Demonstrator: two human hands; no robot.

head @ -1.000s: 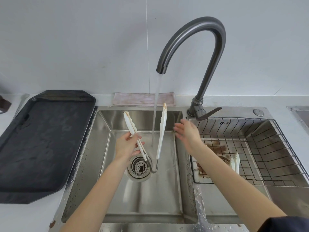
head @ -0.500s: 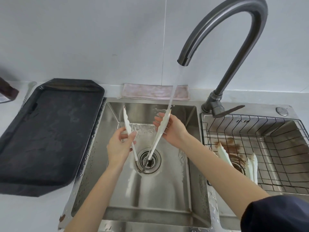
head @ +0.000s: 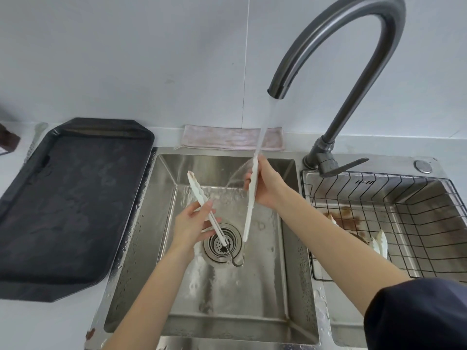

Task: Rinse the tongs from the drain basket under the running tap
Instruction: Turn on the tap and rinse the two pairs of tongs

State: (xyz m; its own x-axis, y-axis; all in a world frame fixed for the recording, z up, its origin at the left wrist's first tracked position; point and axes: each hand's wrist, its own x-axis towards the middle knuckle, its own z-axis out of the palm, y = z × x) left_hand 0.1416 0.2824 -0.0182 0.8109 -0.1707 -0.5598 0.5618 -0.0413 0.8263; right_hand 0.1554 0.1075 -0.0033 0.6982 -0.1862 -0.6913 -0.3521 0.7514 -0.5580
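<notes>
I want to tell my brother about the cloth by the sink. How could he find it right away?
Start at the big curved faucet and follow its water stream down. Behind it, a folded pinkish cloth lies flat on the ledge at the back edge of the left sink basin. It is the only soft, pale thing there, beside the black tray.

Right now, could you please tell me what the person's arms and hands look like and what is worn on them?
Both forearms are bare. The left hand and right hand wear no gloves, rings or watch that I can see. A dark navy sleeve covers the right upper arm, ending near the elbow.
</notes>
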